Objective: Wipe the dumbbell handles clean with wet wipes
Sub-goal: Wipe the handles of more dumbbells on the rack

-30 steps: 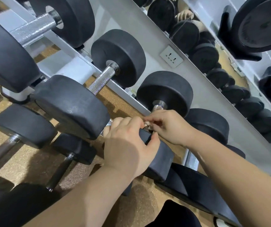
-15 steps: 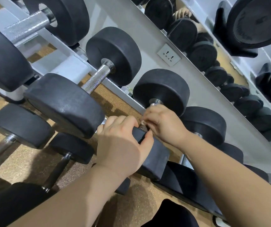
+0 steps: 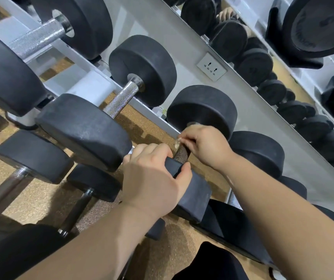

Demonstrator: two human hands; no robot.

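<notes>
A black dumbbell lies on the rack, its far head point(image 3: 202, 110) up the slope and its near head point(image 3: 192, 190) toward me. My left hand point(image 3: 154, 178) grips the near head, thumb over its top edge. My right hand point(image 3: 204, 144) wraps the upper part of the knurled handle point(image 3: 182, 153) with a small whitish wet wipe point(image 3: 177, 141) showing at the fingertips. The lower stretch of the handle shows bare between my hands.
More black dumbbells fill the white rack point(image 3: 93, 85): one with a shiny knurled handle point(image 3: 121, 100) to the left, a bigger one point(image 3: 37, 39) at top left. Smaller dumbbells point(image 3: 30, 158) sit on the lower tier. A mirror point(image 3: 263, 63) and a wall socket point(image 3: 211, 66) lie behind.
My right hand has slid up the handle toward the far head, uncovering the lower handle. My left hand keeps its hold on the near head.
</notes>
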